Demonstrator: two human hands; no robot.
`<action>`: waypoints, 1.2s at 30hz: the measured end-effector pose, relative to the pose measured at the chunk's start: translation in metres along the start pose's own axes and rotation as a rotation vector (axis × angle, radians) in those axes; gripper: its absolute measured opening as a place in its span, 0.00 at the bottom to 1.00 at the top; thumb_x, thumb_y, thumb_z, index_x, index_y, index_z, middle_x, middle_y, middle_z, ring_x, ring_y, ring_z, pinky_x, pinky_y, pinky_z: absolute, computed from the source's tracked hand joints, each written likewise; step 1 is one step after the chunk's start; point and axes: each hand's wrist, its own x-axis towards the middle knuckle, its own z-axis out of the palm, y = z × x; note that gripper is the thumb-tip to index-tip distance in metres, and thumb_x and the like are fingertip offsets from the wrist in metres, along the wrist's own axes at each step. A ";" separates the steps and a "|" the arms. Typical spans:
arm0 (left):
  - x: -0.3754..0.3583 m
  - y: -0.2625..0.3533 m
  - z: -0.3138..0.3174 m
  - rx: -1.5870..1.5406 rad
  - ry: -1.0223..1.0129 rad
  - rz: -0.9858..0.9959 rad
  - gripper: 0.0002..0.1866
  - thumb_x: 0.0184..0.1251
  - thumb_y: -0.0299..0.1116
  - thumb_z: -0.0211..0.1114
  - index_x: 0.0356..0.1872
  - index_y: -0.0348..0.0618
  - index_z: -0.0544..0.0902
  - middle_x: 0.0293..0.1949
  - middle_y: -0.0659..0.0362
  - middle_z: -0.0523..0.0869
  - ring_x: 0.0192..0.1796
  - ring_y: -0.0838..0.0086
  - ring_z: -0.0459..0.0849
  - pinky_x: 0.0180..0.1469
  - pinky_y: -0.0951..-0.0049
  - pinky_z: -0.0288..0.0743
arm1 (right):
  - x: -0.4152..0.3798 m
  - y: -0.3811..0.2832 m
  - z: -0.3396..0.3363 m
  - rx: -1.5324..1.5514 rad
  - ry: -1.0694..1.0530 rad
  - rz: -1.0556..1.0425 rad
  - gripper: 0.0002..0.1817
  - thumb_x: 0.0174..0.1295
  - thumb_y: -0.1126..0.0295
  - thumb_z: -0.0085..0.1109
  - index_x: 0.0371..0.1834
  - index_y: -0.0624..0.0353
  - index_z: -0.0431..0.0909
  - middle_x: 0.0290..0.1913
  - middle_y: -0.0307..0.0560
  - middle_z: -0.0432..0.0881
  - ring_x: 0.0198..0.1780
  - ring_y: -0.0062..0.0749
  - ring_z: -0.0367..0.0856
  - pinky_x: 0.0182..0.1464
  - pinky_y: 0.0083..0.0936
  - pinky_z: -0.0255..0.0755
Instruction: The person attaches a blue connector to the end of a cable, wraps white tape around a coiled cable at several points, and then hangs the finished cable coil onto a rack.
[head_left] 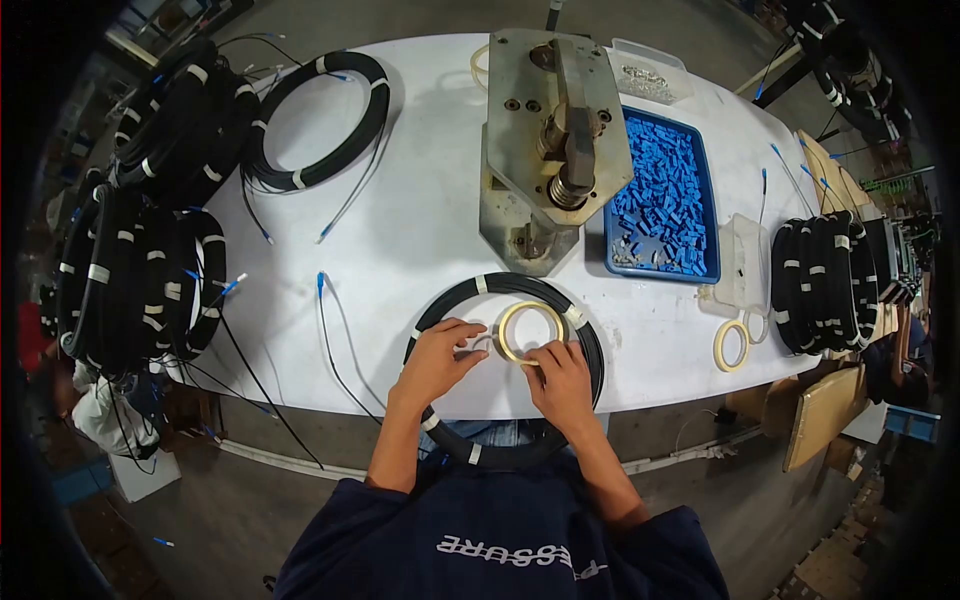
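Note:
A black cable coil (pixel 478 454) bound with white bands lies at the table's front edge, partly overhanging it. Inside the ring, a roll of cream tape (pixel 504 322) stands tilted, and my right hand (pixel 561 378) pinches its lower edge. My left hand (pixel 438 355) is at the coil's left side, thumb and fingers apart, near a thin pale strip or loop between the hands; whether it touches this is unclear. From the coil's left a thin cable with a blue connector (pixel 321 283) runs up over the table.
A metal press (pixel 520 110) stands behind the coil, beside a blue tray (pixel 612 262) of small blue parts. More black coils (pixel 325 62) lie left, others (pixel 822 285) right. A second tape roll (pixel 719 346) and a clear box (pixel 740 260) are at right.

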 end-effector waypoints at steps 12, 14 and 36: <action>0.000 0.010 0.010 0.083 0.093 0.041 0.21 0.53 0.37 0.78 0.46 0.38 0.86 0.38 0.56 0.86 0.36 0.69 0.83 0.38 0.70 0.79 | 0.005 -0.010 0.000 -0.096 -0.035 0.091 0.08 0.51 0.72 0.68 0.35 0.56 0.82 0.38 0.44 0.76 0.43 0.43 0.75 0.43 0.37 0.74; -0.001 0.013 0.011 0.142 0.138 0.129 0.18 0.55 0.34 0.77 0.45 0.39 0.86 0.35 0.55 0.86 0.34 0.69 0.83 0.37 0.71 0.79 | 0.008 -0.010 -0.001 -0.101 -0.048 0.092 0.09 0.51 0.71 0.68 0.35 0.56 0.82 0.38 0.44 0.76 0.43 0.43 0.75 0.43 0.37 0.74; 0.007 0.060 -0.034 0.457 -0.033 0.467 0.05 0.54 0.31 0.73 0.32 0.46 0.88 0.33 0.63 0.86 0.39 0.66 0.83 0.41 0.63 0.75 | 0.030 -0.021 -0.004 0.854 -0.285 0.368 0.13 0.68 0.65 0.63 0.45 0.65 0.82 0.34 0.47 0.83 0.35 0.24 0.82 0.38 0.24 0.74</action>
